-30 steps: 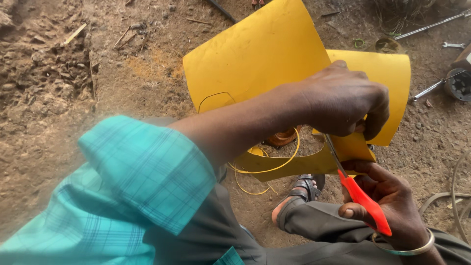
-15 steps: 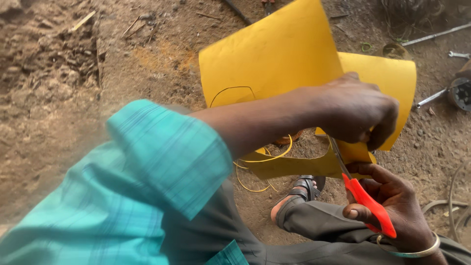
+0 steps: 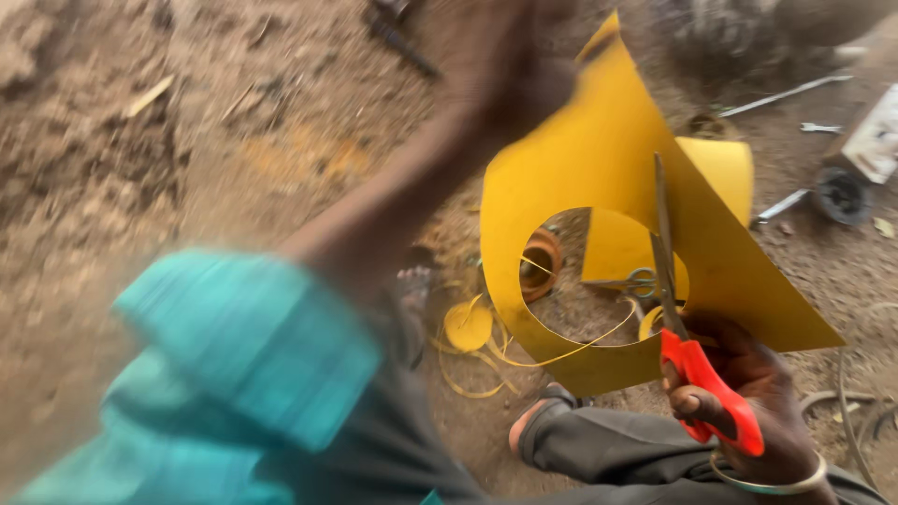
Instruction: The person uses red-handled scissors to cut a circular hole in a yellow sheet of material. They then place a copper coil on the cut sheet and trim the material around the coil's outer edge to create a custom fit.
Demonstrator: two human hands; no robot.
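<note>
Two hands on it: right hand [image 3: 739,393] clamped on red-handled scissors [image 3: 697,369] below the yellow sheet [image 3: 599,159], left hand [image 3: 510,70] blurred at its top, grip unclear, could easily tear that thin cut ring [image 3: 561,353] if yanked.

L hand [image 3: 496,65] blurred, top edge crops it.

My left arm extends up and away across the view, forearm bare, a teal sleeve bunched at the elbow. My left hand [image 3: 500,70] is raised near the top edge and motion-blurred; its finger position cannot be resolved. My right hand [image 3: 748,393] sits low at the right, fingers [image 3: 687,404] curled closed through red handles, a pale bangle on the wrist.
</note>
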